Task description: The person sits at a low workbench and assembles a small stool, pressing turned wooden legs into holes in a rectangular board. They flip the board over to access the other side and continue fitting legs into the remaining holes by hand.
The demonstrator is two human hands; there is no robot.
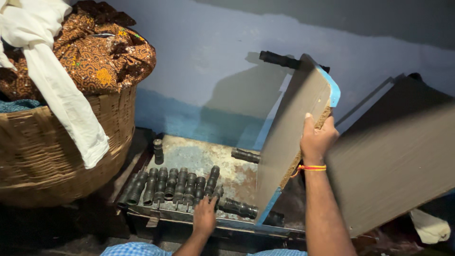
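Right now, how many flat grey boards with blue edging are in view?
2: one flat grey board tilted up, gripped by the right hand; a second grey board leaning at right. Others may be hidden.

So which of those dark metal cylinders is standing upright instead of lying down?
The lone cylinder at the tray's back left corner, near the wicker basket. It stands on end; the row of cylinders lies flat.

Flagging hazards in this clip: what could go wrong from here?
The right hand alone props the tilted board; if it slips, it could drop onto the left hand at the dark metal cylinders. Those cylinders lie loose on the rusty tray and might roll.
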